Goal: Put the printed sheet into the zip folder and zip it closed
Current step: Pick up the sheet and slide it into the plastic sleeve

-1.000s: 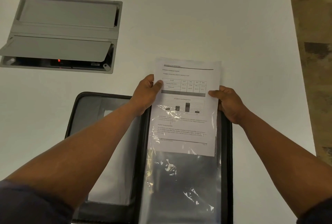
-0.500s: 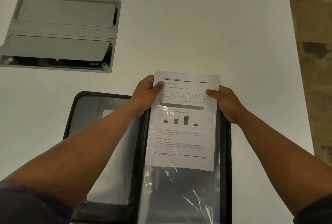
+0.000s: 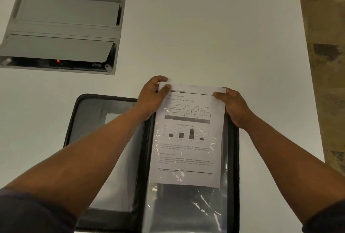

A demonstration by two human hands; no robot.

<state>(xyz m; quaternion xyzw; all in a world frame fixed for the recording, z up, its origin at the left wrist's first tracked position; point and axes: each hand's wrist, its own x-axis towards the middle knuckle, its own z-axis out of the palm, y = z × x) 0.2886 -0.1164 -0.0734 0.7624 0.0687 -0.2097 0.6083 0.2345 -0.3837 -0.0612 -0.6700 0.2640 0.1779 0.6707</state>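
Over one open zip folder, one printed sheet; two hands' fingers closed on its top corners.

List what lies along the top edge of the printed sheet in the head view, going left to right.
Left hand pinching the top-left corner → printed sheet, its lower part inside the clear sleeve of the open zip folder → right hand gripping the top-right corner → bare white table.

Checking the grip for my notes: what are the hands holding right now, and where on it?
Both hands, left and right, hold the printed sheet by its top corners, thumbs on its face.
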